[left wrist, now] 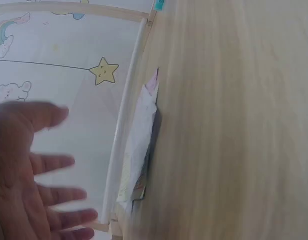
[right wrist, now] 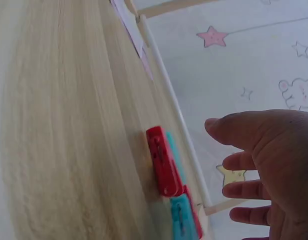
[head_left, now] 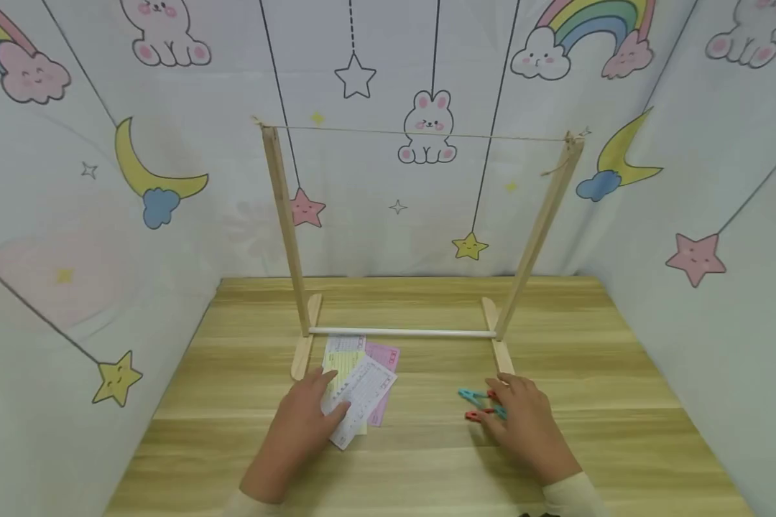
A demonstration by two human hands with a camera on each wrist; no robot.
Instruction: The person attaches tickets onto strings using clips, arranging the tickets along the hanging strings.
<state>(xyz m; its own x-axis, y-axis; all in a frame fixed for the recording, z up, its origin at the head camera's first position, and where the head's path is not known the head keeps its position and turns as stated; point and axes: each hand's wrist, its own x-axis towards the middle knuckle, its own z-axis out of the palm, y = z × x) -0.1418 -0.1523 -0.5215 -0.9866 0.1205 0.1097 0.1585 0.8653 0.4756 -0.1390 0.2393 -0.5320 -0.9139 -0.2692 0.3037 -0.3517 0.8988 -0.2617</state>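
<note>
The left hand [head_left: 307, 416] is over the papers with its fingers spread out, and it holds nothing. The papers lie in a messy pile on the left part of the wooden table [head_left: 427, 459] — a white sheet [head_left: 364, 391] slants on top, with a yellow sheet [head_left: 343, 364] and a pink sheet [head_left: 388, 355] peeking out from under it.

The right hand [head_left: 525, 424] is over on the right, by the small pegs. Its fingers are spread too, and it grabs nothing. The red pegs [right wrist: 163, 162] and blue pegs [head_left: 472, 396] lie bunched together on the table.

On the far side stands a wooden frame [head_left: 286, 230] — a thin string [head_left: 362, 131] goes across its top, and a white rod [head_left: 420, 333] goes across low down.
</note>
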